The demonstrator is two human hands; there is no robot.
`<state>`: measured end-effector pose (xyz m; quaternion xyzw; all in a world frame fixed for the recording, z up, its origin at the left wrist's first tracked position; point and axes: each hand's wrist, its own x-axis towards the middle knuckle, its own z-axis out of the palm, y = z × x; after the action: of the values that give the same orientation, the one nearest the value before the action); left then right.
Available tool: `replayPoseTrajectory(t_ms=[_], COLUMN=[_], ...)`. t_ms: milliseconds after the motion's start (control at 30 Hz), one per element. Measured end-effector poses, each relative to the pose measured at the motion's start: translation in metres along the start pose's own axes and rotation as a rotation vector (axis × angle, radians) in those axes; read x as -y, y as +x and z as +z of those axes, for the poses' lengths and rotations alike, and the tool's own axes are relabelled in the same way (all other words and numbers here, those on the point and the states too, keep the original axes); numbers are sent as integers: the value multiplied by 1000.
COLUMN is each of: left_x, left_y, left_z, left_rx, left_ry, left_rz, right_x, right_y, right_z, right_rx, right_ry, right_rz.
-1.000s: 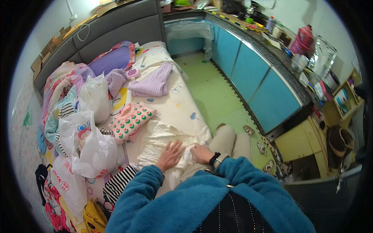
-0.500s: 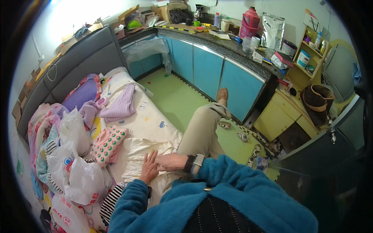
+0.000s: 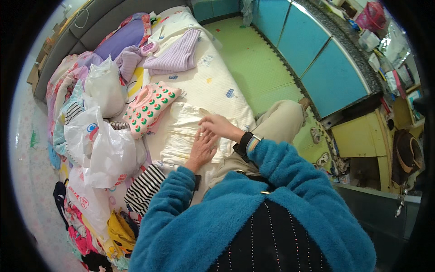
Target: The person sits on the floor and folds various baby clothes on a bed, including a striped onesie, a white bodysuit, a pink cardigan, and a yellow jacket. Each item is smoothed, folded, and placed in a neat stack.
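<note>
White cloth (image 3: 174,140) spread on bed (image 3: 226,75), middle of frame, creased. Left hand (image 3: 203,148) resting on it, palm down, fingers stretched out flat. Right hand (image 3: 220,125) crosses over left fingertips; its fingers bent, whether pinching anything I can't tell from here. Pink sweater (image 3: 149,108) just beside cloth, left of centre. Lilac knit (image 3: 176,56) toward top. Plastic bags (image 3: 111,156) at left, striped cloth (image 3: 146,188) lower left.

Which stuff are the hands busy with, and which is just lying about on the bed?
In use:
- cream cloth, wrinkled
- left fingers, on the cloth
- right fingers, over the left ones

Just lying about:
- pink top
- lilac knit
- plastic bags
- striped cloth
</note>
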<state>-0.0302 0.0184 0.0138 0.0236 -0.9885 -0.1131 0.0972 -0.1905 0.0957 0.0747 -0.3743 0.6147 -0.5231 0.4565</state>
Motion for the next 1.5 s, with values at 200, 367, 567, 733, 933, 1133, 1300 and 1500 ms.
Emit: replayPoseTrajectory(t_ms=[200,367,567,733,933,1133,1300,1500], left_x=[-10,13,76,110,134,137,111,98], left_y=[13,41,85,112,134,147,118,21], left_z=[-3,-13,-36,-38,-33,-28,-44,-60], left_rx=[-90,-336,-144,171,-108,-35,-231,-297], left_ry=[-104,-314,-244,-220,-172,-96,-327,59], left_rz=[-61,-270,-440,-422,-378,-395,-480,-632], right_x=[-48,-59,-61,-65,-62,-54,-54,-58], right_y=[21,23,14,11,15,17,22,22], right_z=[-34,-33,-42,-44,-39,-52,-64,-70], right_rx=[-9,-53,-131,-342,-389,-394,-551,-454], right_ry=[-397,-383,-485,-581,-604,-582,-573,-669], right_rz=[154,88,104,9,52,116,61,203])
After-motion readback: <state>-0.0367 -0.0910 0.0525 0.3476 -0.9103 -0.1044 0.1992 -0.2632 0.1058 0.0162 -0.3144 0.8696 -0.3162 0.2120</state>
